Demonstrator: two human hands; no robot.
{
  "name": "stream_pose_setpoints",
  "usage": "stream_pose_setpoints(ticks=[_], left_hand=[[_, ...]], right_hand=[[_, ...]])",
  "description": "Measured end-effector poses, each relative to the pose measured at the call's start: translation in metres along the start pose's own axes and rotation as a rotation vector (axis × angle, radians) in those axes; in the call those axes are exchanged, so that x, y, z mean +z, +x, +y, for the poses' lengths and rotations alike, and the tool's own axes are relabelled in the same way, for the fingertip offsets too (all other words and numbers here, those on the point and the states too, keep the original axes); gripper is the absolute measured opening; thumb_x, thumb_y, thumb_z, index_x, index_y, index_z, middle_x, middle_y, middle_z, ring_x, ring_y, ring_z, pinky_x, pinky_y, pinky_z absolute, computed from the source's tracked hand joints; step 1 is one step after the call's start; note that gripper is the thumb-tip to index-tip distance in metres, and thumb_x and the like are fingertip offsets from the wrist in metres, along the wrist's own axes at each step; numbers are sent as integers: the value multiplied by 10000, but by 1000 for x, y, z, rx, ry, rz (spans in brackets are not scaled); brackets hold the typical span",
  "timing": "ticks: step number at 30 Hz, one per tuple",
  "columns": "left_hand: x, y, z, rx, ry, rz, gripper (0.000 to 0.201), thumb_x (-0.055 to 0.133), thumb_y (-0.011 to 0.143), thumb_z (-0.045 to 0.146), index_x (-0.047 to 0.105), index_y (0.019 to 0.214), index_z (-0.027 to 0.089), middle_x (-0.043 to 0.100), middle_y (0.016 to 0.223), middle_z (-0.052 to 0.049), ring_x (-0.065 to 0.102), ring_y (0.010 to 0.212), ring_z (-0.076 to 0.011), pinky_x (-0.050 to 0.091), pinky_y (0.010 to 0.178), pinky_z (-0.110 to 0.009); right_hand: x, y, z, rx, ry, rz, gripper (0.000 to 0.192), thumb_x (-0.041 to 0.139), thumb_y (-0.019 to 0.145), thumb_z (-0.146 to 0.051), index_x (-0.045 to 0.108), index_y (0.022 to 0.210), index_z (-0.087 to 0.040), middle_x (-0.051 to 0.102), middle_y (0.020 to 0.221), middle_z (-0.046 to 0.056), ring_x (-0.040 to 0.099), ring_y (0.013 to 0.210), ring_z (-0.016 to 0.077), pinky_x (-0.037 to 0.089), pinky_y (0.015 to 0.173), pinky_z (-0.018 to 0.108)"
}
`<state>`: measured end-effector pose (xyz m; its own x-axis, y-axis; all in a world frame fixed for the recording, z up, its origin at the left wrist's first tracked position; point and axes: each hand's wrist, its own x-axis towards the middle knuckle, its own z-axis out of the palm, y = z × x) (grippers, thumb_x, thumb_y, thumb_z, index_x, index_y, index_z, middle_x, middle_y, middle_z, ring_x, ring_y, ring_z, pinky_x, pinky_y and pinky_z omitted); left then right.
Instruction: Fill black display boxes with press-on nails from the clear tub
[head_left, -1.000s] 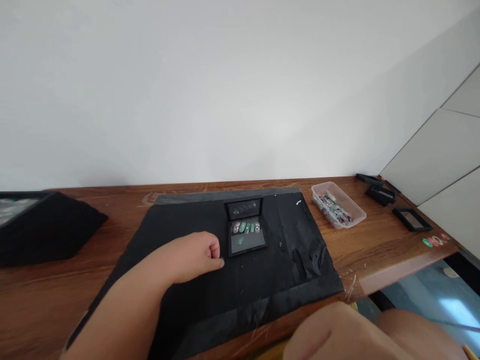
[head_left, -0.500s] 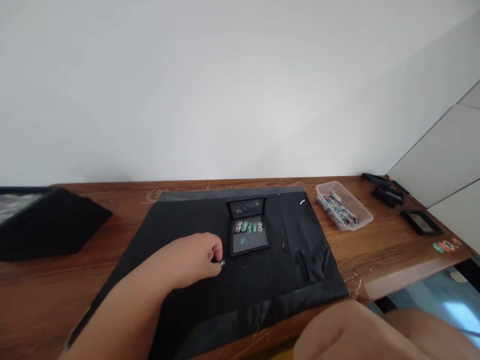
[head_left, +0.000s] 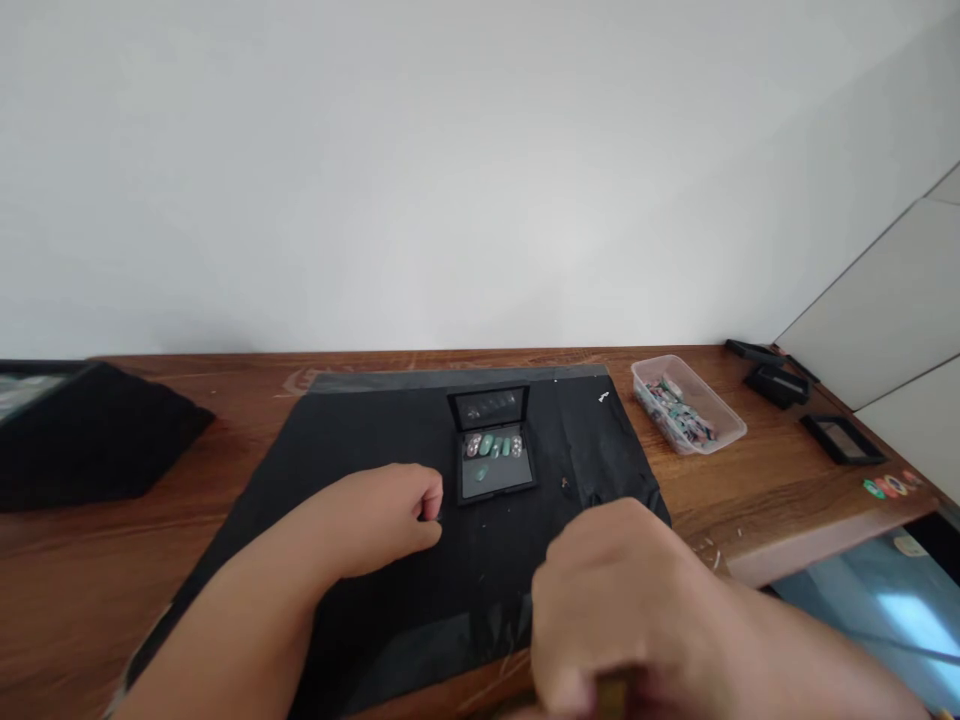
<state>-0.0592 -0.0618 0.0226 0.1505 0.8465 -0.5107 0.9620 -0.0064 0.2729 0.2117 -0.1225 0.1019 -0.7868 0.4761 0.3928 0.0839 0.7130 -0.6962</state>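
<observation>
A small hinged black case [head_left: 497, 487] lies open on the black mat [head_left: 352, 420]. Its base holds a row of green and pinkish, gem-studded press-on nails [head_left: 495, 446], with a single green nail [head_left: 481, 473] below the row. My left hand [head_left: 390, 515] rests just left of the case, thumb and finger pinched; the small press-on nail seen there a moment ago is now almost hidden. Low in front, my right hand [head_left: 622, 600] is blurred and closed, with a bit of something yellowish at its underside that I cannot make out.
A clear plastic tub [head_left: 712, 410] of assorted nails stands right of the mat. Several black cases [head_left: 841, 440] and round stickers [head_left: 889, 486] lie farther right. A black box-like object [head_left: 112, 430] sits at the left. The white wall [head_left: 450, 180] closes off the back.
My right hand has come up and leftward from the lower right corner, over the mat's front edge. My left hand stays nearly in place, the nail in its pinch now less visible.
</observation>
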Motion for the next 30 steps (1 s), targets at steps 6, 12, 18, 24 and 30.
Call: stream_pose_setpoints(ticks=[6, 12, 18, 24, 30], left_hand=[[-2, -1, 0, -1, -8, -3, 82, 645, 732, 354, 623, 731, 275, 746, 791, -24, 687, 776, -260, 367, 657, -367], [-12, 1, -3, 159, -193, 80, 230, 587, 794, 494, 560, 734, 274, 623, 701, 0, 582, 670, -222, 360, 631, -360], [-14, 16, -1, 343, -468, 90, 465, 551, 887, 724, 560, 802, 267, 530, 753, 23, 509, 716, -197, 417, 669, -325], [-17, 26, -6, 351, -568, -57, 564, 665, 834, 816, 606, 801, 257, 539, 785, 28, 519, 774, -196, 468, 749, -320], [-11, 36, -15, 270, -557, -109, 562, 704, 764, 819, 629, 788, 263, 578, 759, 29, 540, 764, -204, 458, 749, -323]], right_hand=[[3, 29, 62, 206, -15, 58, 530, 725, 1034, -367, 388, 648, -231, 378, 566, -90, 325, 532, 77, 275, 569, 271], [14, 27, 119, 383, -121, 104, 520, 726, 1022, -356, 403, 636, -226, 418, 587, -75, 373, 570, 92, 274, 619, 279], [18, 17, 137, 329, -117, 194, 263, 838, 957, -393, 661, 865, -222, 541, 683, -77, 455, 597, 101, 358, 652, 256], [28, 17, 142, 288, -182, 156, 207, 878, 978, -397, 814, 1074, -225, 693, 839, -17, 610, 722, 138, 443, 728, 265], [37, 19, 139, 252, -348, 58, 231, 767, 1085, -413, 849, 1214, -240, 724, 907, 28, 656, 845, 191, 488, 823, 312]])
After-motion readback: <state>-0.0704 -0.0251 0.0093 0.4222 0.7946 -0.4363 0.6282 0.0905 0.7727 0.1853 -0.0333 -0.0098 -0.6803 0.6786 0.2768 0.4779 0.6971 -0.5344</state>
